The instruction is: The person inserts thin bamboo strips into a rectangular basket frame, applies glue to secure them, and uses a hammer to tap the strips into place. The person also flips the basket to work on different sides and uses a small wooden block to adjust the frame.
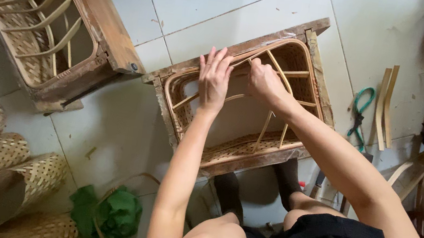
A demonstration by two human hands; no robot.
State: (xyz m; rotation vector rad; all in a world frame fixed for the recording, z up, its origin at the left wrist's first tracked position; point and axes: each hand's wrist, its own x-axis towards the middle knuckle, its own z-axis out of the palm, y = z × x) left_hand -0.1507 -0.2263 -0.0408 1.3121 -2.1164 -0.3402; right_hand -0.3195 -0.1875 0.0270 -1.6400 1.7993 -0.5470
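The woven bamboo basket point(241, 138) sits on the tiled floor point(220, 3) inside a wooden frame mould point(241, 48), right in front of the person's knees. Its woven bottom and walls look finished, and several bamboo ribs point(267, 125) are already bent across the inside; judging by this, the work has reached the rim, where a long bamboo strip point(240, 61) is being seated along the far edge, and that edge does not yet look fastened. The left hand point(214, 79) lies flat on the rim strip, fingers pressed together and pointing away. The right hand point(261, 79) is just beside it, fingers curled and pinching the strip where a rib meets it. To the left stands a second frame point(96, 15) holding another basket at a similar stage. Loose bamboo slats point(385, 107) and green-handled cutters point(360, 112) lie to the right, well apart; rolled woven mats point(0, 158) lie at the left.
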